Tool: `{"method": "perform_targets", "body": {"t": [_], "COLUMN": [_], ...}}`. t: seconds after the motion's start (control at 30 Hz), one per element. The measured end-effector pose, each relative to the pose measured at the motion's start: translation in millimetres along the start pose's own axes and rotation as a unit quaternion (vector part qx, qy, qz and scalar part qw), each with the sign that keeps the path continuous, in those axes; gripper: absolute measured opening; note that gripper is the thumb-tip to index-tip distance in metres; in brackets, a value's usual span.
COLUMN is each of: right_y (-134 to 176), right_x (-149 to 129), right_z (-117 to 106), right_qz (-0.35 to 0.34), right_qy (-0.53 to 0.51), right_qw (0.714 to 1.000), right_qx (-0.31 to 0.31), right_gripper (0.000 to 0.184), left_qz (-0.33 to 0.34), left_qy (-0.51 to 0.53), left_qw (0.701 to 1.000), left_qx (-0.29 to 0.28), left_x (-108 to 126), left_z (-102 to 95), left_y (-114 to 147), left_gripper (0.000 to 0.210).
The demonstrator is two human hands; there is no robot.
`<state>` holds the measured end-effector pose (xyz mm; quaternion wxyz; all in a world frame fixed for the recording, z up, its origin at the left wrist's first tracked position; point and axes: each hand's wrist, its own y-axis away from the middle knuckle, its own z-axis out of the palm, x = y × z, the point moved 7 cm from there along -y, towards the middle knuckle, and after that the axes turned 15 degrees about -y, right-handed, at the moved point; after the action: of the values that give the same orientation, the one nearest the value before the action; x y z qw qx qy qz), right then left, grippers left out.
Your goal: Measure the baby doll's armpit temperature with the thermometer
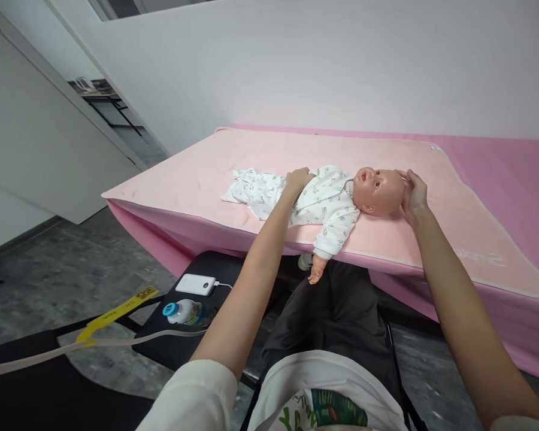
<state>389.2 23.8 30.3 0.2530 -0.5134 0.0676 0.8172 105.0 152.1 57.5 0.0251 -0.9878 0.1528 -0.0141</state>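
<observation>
Nearest are the person's white shirt [285, 374] with a green print, and dark trousers [312, 317] reaching under the near edge of the surface [503, 173], which is draped in pink. To the left, a pale cord [36, 358] with a yellow tag [117, 310] runs toward a black chair seat [175, 353]. On that seat, below the near edge, lie a bottle [186, 312] with a blue cap and, just beyond it, a white power bank [194, 285] with a cable plugged in.

A doll [323, 200] in a white patterned suit lies along the near edge of the surface, on a peach mat [175, 170], its head toward the right edge and its legs toward the left. Its nearer arm hangs over the near edge.

The left hand [300, 181] rests on the doll's middle; its fingertips are partly hidden, so I cannot tell whether its grip holds the cloth. The right hand [415, 194] cups the crown of the head, its grip unclosed and fingers extended.

Past the far edge stands a white wall [341, 72].
</observation>
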Motion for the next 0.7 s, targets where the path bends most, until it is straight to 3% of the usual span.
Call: {"method": "perform_targets", "body": {"t": [0.17,0.27,0.4,0.5,0.7], "right_y": [24.1,17.5,-4.5,-9.4,6.1], "right_x": [7.7,7.6,4.8,5.5,9.7], "right_z": [27.2,19.6,-6.4,-14.5,10.0], "right_qz": [0.093,0.066,-0.003,-0.009,0.03], "right_qy": [-0.006,-0.001,0.006,0.001,0.012], "right_qw": [0.991,0.995,1.0,1.0,0.998], "right_qx": [-0.096,-0.077,0.002,0.03,-0.045], "right_gripper": [0.057,0.059,0.056,0.056,0.052], "left_qz": [-0.003,-0.006,-0.009,-0.009,-0.011], "left_qy": [0.006,0.005,-0.003,-0.005,-0.005], "left_qw": [1.0,1.0,1.0,1.0,1.0], "left_qx": [0.003,0.006,0.005,0.007,0.008], "left_x": [-0.9,-2.0,-2.9,-3.1,-4.1], "left_z": [1.8,2.8,3.1,2.8,4.0], "left_y": [-2.2,-4.1,-4.6,-4.0,-5.5], "left_gripper": [0.036,0.036,0.035,0.034,0.034]}}
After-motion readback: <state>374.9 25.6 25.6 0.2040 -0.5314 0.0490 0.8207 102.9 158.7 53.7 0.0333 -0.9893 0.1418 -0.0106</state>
